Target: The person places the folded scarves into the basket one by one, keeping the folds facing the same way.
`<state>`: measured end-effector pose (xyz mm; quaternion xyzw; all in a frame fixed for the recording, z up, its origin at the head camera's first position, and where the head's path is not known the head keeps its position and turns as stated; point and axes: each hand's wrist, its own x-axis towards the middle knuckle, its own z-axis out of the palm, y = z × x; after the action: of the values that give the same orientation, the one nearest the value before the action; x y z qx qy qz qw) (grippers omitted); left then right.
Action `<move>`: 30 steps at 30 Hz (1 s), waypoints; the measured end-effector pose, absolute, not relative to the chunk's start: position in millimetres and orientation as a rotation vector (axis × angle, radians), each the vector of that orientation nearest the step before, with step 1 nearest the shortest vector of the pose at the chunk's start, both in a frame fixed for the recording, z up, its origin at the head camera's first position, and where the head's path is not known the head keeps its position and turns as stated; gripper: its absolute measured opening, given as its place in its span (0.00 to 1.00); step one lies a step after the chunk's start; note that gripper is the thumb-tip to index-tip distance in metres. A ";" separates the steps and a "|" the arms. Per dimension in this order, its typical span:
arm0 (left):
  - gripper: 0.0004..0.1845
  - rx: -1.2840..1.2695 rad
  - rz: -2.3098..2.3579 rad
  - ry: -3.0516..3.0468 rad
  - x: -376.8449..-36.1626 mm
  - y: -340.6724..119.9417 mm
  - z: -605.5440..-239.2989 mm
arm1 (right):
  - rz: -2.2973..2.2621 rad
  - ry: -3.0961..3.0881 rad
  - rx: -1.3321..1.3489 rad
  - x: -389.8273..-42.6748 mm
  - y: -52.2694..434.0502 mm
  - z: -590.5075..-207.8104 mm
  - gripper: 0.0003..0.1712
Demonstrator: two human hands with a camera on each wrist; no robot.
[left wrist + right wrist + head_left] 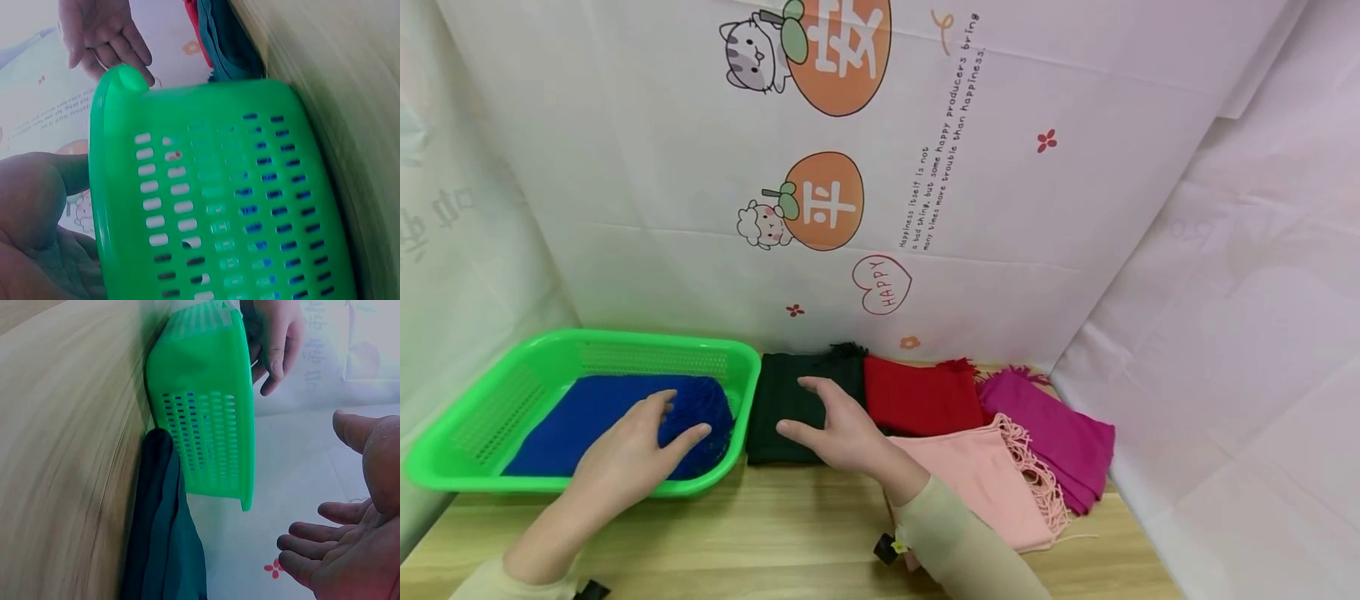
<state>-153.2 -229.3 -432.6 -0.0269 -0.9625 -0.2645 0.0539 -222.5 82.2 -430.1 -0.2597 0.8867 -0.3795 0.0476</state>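
Blue folded knit scarf [602, 421] lies in the green perforated plastic basket [482, 417] at nine o'clock on the wooden tabletop [790, 533]; the left hand [632, 454] rests on it, fingers relaxed. Right hand [838, 429] hovers released over the dark green folded scarf [778, 392]. Red [917, 396], pink [985, 475] and magenta [1060, 437] scarves lie toward three o'clock.
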 end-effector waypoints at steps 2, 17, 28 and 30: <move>0.56 -0.092 -0.810 -2.925 -153.2 -224.5 -432.8 | -1.173 2.706 -0.775 -220.9 88.9 -430.3 0.47; 0.51 -0.184 -0.823 -2.884 -153.8 -193.3 -435.5 | -1.247 2.750 -0.716 -218.4 135.4 -433.3 0.46; 0.52 -0.254 -0.816 -2.885 -155.9 -174.9 -438.4 | -1.237 2.781 -0.625 -214.8 162.6 -435.1 0.47; 0.50 -0.263 -0.816 -2.878 -155.8 -171.3 -439.3 | -1.238 2.792 -0.599 -214.1 167.2 -437.0 0.47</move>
<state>-155.8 -171.3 -439.3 -0.0874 -0.9561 -0.2711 0.0690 -214.1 167.2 -437.0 -0.1925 0.8969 -0.3978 0.0148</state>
